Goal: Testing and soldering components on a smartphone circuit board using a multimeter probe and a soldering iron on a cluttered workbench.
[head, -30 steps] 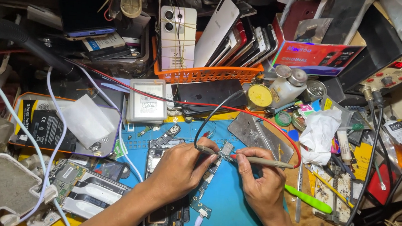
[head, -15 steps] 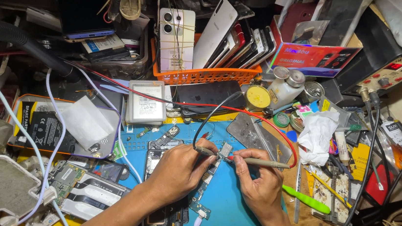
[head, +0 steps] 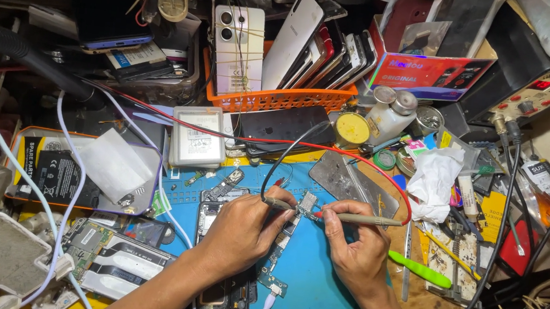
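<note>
On the cluttered blue mat, left hand and right hand pinch black probe and red probe onto the circuit board; probing underway, steady tips needed.

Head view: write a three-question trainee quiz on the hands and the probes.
1. True or false: the left hand and right hand each hold a probe over the circuit board.
2. Which colour wire runs from the right hand's probe? A) red B) green C) yellow
3. Fill in: the board lies on a ____ mat.

Key: 1 true; 2 A, the red wire; the left hand's probe has the black wire; 3 blue.
</note>
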